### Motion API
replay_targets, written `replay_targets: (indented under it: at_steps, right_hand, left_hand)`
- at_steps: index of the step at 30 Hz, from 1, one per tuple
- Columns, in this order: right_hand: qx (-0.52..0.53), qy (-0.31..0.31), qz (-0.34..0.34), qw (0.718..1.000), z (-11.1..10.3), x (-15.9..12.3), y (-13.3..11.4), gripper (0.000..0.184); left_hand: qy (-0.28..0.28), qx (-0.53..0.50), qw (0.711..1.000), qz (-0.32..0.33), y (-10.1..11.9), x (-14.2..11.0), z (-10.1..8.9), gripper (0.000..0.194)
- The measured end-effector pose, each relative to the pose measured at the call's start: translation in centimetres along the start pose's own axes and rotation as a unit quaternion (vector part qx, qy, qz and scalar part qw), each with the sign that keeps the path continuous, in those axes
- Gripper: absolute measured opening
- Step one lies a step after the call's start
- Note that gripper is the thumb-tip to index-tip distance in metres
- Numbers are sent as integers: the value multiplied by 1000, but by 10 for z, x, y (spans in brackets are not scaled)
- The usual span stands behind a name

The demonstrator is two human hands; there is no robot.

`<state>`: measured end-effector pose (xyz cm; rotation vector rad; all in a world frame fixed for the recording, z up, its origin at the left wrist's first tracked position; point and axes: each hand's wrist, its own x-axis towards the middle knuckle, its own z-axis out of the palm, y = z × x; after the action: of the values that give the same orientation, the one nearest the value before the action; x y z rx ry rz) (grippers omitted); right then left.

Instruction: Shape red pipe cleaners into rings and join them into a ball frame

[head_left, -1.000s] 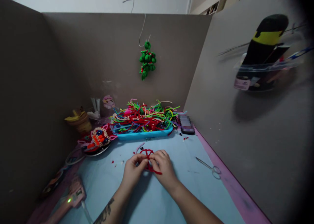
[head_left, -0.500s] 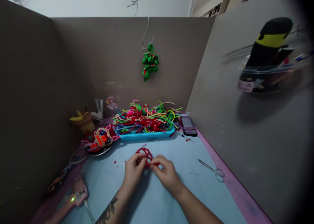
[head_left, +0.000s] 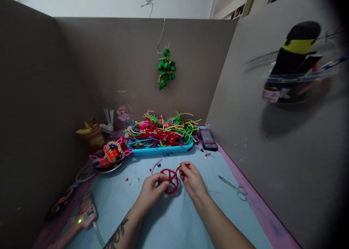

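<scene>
My left hand [head_left: 153,188] pinches the left side of a red pipe-cleaner ring [head_left: 174,188], a round frame with strands crossing inside it. From the ring's upper right a loose red end runs up to my right hand [head_left: 192,178], whose thumb and fingers are closed on it. Both hands hover low over the light blue mat [head_left: 169,227]. Just beyond the ring lie a small dark bead [head_left: 159,165] and a short lilac strand [head_left: 155,165].
A blue tray [head_left: 160,151] heaped with colourful pipe cleaners stands behind. Scissors [head_left: 233,188] and a phone [head_left: 208,139] lie right. On the left are a pink glue gun [head_left: 79,221] with its light on and a plate holding a fuzzy figure [head_left: 112,153]. A green ornament [head_left: 166,70] hangs behind.
The red ring has turned and moved a little right. My right hand has gone from beside my left to up and right, drawing the loose end away from the ring.
</scene>
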<state>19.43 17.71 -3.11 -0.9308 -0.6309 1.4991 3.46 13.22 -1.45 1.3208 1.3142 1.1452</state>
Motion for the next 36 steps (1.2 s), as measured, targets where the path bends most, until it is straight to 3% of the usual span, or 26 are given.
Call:
replay_targets:
  at_steps: [4, 6, 11, 25, 27, 31, 36]
  right_hand:
    - [-60, -59, -10, 996, 1, -4, 3, 36]
    - [-141, -81, -44, 986, 2, -7, 8, 28]
    - [-345, -107, -202, 910, 3, -13, 16, 7]
    - [-434, -98, -262, 857, 9, -20, 17, 11]
    - [-431, -96, -263, 858, 9, -21, 17, 9]
    - [-388, -101, -228, 887, 9, -21, 19, 5]
    - [-375, -69, -209, 901, 8, -20, 21, 13]
  left_hand:
    - [65, -91, 994, -20, -11, 6, -2, 26]
    - [79, -108, 991, -17, -13, 8, -3, 30]
    - [76, -107, 991, 14, -11, 8, -5, 32]
    - [65, -104, 992, 19, -18, 6, 0, 41]
    - [71, -106, 992, 16, -18, 6, 0, 41]
    - [73, -91, 993, 10, -14, 5, 2, 38]
    - [93, -57, 994, 18, -10, 2, 6, 30]
